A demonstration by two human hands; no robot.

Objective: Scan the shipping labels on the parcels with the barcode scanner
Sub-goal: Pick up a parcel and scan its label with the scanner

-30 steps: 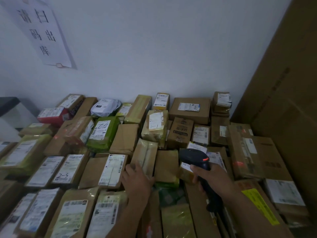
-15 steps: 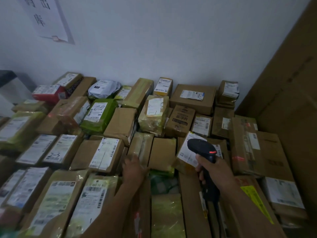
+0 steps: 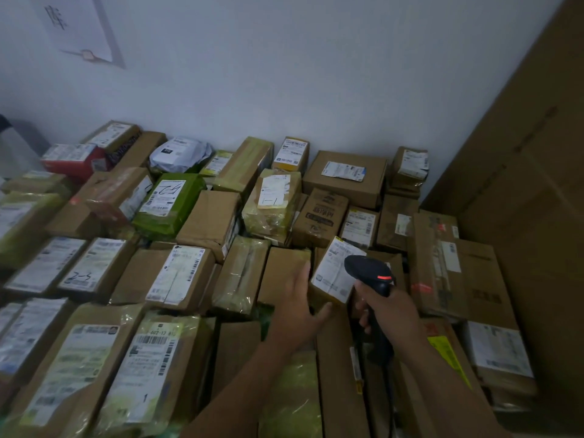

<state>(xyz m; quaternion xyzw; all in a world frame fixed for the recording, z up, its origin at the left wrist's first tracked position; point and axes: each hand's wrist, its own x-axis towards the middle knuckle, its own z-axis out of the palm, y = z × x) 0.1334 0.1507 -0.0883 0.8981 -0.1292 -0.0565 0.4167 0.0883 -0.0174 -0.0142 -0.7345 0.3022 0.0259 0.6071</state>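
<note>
Parcel sorting or dispatch room, by the look of it: dozens of taped cardboard boxes (image 3: pixel 189 276) and a white poly mailer (image 3: pixel 178 153), each bearing a shipping label (image 3: pixel 336 273), packed tight against a white wall (image 3: pixel 284 74) with a printed notice (image 3: pixel 79 26).

We see parcels (image 3: pixel 177 279) packed side by side up to the far wall (image 3: pixel 284 74), a tall carton (image 3: pixel 531 216) at right, a notice (image 3: pixel 76 26) on the wall far left.

Left hand (image 3: pixel 297 308) spread wide; right hand (image 3: pixel 387 308) fisted.
</note>
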